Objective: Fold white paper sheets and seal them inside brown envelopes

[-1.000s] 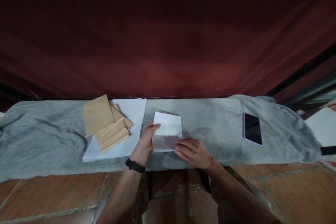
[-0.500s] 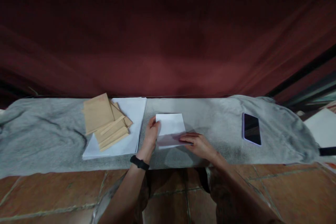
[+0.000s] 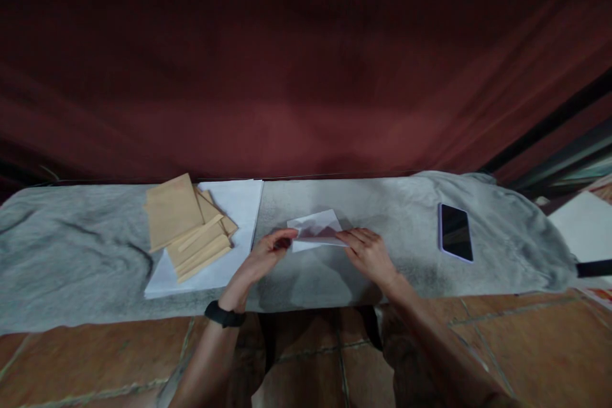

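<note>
- The right grip (image 3: 369, 250) is closed on the right edge of a folded white paper (image 3: 319, 224), fingers on top.
- The left grip (image 3: 272, 250) has its bent fingertips at the paper's left edge; whether they pinch it, I cannot tell.
- The paper lies between the two grips, above the grey cloth-covered surface (image 3: 406, 204), its fold running from one grip towards the other.
- Left of the left grip is a stack of white sheets (image 3: 241, 204), with overlapping brown paper pieces (image 3: 173, 213) on top.
- Well to the right of the right grip, a phone (image 3: 456, 233) lies dark screen up.
- Below the left grip, a black band (image 3: 224, 314) circles the wrist.
</note>
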Demonstrator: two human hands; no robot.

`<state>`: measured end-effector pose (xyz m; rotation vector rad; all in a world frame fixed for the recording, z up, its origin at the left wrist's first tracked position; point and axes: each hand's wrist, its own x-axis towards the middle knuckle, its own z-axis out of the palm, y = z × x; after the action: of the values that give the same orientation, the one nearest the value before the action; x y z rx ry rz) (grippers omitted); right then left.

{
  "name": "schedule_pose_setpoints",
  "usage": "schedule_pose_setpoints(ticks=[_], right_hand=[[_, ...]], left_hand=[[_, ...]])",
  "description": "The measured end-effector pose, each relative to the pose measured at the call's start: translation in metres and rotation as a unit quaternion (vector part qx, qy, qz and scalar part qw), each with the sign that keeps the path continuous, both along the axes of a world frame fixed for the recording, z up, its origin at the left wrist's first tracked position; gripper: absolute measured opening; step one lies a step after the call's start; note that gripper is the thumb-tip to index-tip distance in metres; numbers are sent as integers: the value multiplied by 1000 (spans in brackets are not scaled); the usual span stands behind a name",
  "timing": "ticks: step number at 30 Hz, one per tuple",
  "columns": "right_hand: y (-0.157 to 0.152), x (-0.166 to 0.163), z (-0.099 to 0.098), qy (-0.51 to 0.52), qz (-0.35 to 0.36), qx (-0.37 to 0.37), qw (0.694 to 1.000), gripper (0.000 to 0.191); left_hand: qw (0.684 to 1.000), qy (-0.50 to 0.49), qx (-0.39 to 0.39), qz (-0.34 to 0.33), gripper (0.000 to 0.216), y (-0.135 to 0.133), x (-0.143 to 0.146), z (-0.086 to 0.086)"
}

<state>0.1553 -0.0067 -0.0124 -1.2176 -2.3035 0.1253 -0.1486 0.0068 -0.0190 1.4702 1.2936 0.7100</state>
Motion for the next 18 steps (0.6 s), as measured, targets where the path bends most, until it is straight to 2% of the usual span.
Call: schedule_pose_setpoints(ticks=[2, 4, 7, 9, 14, 18], right_hand=[[-2, -3, 0, -13, 2, 1, 1000, 36], [-3, -6, -1, -13, 11, -8, 1000, 36], [-4, -11, -1, 28, 19, -44, 998, 31], [-3, -12, 0, 91, 15, -100, 991, 29], [4, -6, -4, 207, 3, -264, 942, 37], [14, -3, -17, 231, -53, -305, 922, 26]], left_hand=[[996, 5, -54, -70, 46, -5, 0, 4], [991, 2, -87, -103, 45, -7, 2, 7], [995, 16, -68, -72, 40, -5, 6, 10], [996, 39, -60, -54, 38, -3, 7, 11], [995, 79, -51, -31, 34, 3, 6, 7], [995, 99, -29, 8, 28, 6, 7, 1]])
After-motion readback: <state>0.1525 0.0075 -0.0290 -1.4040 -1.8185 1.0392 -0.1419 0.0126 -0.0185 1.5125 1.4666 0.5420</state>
